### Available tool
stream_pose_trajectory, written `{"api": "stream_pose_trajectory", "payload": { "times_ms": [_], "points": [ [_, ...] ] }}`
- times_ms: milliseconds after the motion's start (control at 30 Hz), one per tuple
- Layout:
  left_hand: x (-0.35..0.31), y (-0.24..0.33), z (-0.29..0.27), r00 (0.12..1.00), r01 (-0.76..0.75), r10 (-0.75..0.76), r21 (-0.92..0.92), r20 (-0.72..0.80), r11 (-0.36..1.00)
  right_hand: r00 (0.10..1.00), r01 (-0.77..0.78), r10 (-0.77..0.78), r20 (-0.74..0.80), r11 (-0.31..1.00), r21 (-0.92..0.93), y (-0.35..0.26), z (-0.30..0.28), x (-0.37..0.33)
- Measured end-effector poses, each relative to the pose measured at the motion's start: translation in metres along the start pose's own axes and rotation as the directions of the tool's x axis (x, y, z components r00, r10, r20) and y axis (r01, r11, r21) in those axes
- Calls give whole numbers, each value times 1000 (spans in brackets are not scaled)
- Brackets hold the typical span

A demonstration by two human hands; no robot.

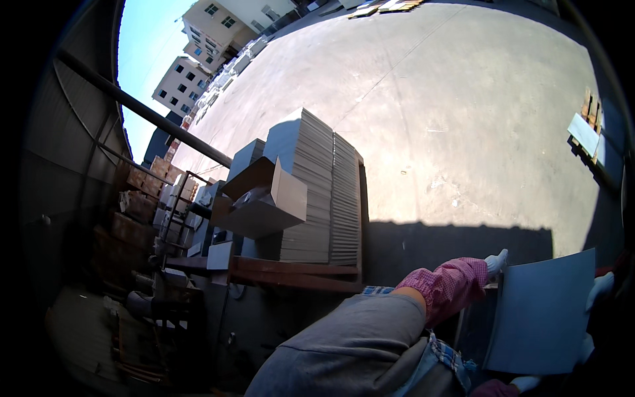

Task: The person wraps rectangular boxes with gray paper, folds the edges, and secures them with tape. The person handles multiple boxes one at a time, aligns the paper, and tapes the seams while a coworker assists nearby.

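Observation:
A large pale blue-grey flat panel (542, 314) lies at the lower right, its left edge over a dark stack or bench (475, 321). My left hand (496, 262), in a white glove below a pink checked sleeve, grips the panel's upper left corner. At the panel's bottom edge, my right hand (527, 383) shows only in part, also white-gloved and closed on the edge. On the panel's far right side are a co-worker's white-gloved hands, one (599, 290) near the upper corner and one (586, 347) lower down, both partly in shadow.
Tall stacks of panels (314, 192) stand on a red-brown metal rack (297, 272) to the left, with an open cardboard box (268, 210) against them. A wooden pallet bearing a pale sheet (585, 134) lies at far right on the sunlit concrete yard (456, 106). Dark clutter fills the lower left.

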State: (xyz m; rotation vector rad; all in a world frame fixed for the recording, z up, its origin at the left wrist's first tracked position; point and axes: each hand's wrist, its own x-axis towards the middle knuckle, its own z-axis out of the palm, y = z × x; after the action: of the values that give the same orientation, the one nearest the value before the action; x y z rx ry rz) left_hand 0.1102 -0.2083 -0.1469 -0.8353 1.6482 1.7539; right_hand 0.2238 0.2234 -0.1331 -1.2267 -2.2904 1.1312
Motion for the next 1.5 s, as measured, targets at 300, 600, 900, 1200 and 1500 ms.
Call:
{"api": "stream_pose_trajectory", "payload": {
  "times_ms": [300,600,900,1200,1500],
  "points": [
    [-43,-56,-55,967,-124,200,398,-156,909,998,47,-57,30,963,265,-43,-25,-59],
    [-94,-97,-157,973,-61,178,581,-147,812,998,-57,54,23,786,616,-45,-84,-127],
    [-73,-103,-141,987,28,46,447,-154,894,984,-115,180,3,619,777,8,-146,-176],
    [-78,-17,-21,766,-460,595,854,243,242,951,-304,195,241,739,601,26,-138,-237],
    [-73,14,25,876,-325,470,854,109,407,877,-323,154,455,890,322,-1,-91,-250]
  ]
}}
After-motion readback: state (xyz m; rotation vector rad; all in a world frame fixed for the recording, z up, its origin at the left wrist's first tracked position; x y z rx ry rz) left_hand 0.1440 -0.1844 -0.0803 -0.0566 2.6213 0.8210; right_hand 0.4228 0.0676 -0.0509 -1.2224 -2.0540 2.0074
